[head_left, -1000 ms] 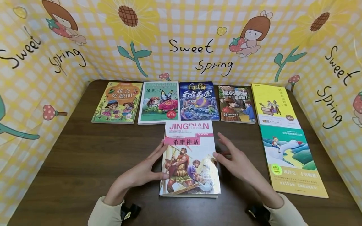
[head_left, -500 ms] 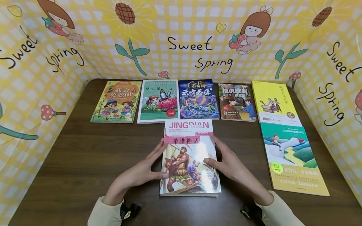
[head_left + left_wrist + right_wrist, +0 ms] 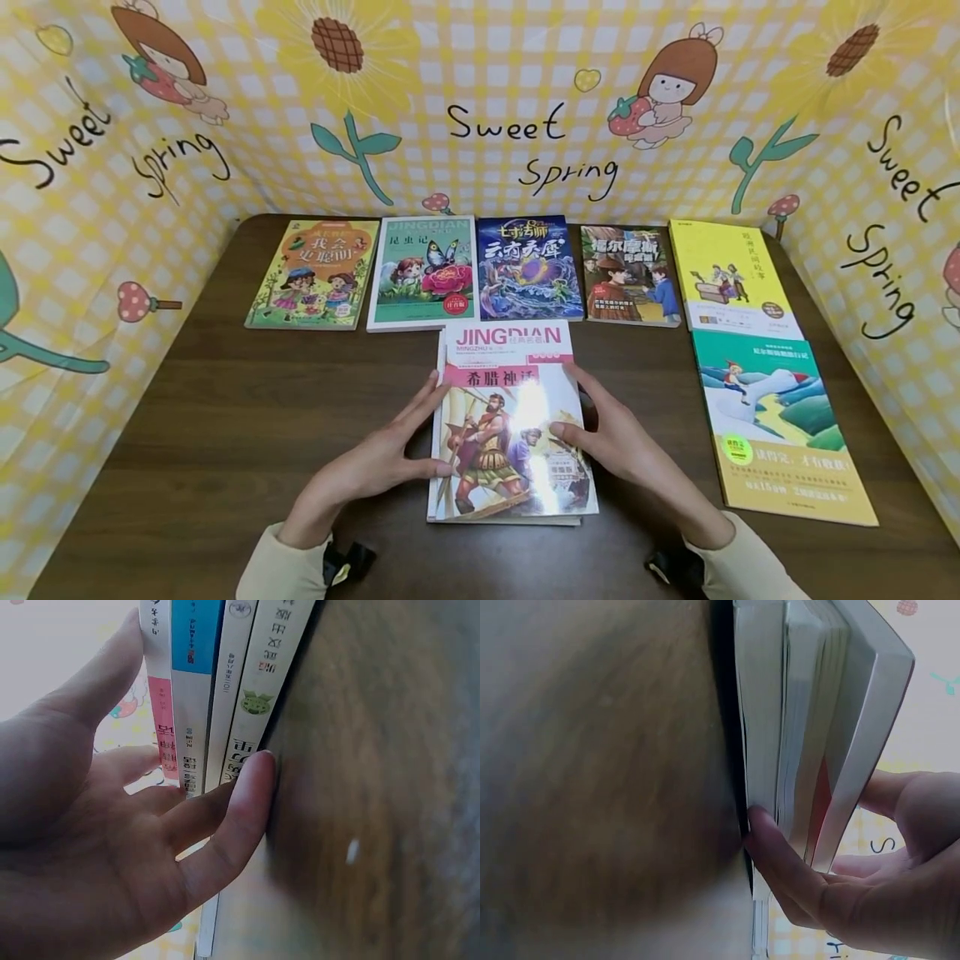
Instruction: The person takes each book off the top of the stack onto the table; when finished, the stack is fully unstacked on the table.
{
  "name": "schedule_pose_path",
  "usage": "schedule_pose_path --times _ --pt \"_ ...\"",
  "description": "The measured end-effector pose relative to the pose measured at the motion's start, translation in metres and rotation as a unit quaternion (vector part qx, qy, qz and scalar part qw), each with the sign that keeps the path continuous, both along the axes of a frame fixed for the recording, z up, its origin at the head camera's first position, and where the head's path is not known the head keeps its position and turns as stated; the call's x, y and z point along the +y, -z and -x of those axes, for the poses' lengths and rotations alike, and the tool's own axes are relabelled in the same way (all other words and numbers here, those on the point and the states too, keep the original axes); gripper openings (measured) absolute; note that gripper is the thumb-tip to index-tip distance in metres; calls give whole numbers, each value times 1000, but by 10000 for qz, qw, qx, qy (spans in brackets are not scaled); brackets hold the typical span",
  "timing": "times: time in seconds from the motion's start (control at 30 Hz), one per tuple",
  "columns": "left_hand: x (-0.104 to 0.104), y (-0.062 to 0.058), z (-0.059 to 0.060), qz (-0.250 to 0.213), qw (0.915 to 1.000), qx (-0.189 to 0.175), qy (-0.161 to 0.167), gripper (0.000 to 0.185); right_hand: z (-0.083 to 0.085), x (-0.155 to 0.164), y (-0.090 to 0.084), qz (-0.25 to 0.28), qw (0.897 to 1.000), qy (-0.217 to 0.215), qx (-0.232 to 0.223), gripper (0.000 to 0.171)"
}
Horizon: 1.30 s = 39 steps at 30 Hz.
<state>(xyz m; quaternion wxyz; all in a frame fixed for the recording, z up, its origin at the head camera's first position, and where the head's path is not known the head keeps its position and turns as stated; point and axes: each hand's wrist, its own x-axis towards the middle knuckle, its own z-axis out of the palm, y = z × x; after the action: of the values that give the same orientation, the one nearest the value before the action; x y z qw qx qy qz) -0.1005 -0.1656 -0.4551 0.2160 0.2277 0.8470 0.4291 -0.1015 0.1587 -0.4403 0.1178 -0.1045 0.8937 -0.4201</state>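
Note:
A stack of several books lies at the table's front centre. Its top book (image 3: pixel 510 400) has a white and pink cover with a warrior picture. My left hand (image 3: pixel 382 454) lies against the stack's left side, fingers straight along the spines (image 3: pixel 195 712) and thumb on the cover. My right hand (image 3: pixel 611 433) grips the top book's right edge, thumb on the cover and fingers (image 3: pixel 780 862) tucked under it. In the right wrist view the top book (image 3: pixel 870 735) is raised off the books below (image 3: pixel 761 712).
Several picture books lie in a row along the back of the brown table (image 3: pixel 225 400), from a green one (image 3: pixel 313 273) to a yellow one (image 3: pixel 727 279). Another book (image 3: pixel 780 425) lies at the right. Yellow patterned cloth walls (image 3: pixel 90 250) enclose three sides.
My right hand moved in from beside the stack and took the top book's right edge. That book now sits slightly turned, its right edge lifted. The left hand stayed put.

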Motion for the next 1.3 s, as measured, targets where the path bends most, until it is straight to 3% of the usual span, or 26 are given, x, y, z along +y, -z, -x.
schedule_pose_path --times 0.63,1.3 --pt "-1 0 0 87 9999 18 96 89 -7 22 7 790 9965 253 -91 75" --pt "-1 1 -2 -5 9999 -153 23 88 -18 62 5 896 9885 1030 -646 73"
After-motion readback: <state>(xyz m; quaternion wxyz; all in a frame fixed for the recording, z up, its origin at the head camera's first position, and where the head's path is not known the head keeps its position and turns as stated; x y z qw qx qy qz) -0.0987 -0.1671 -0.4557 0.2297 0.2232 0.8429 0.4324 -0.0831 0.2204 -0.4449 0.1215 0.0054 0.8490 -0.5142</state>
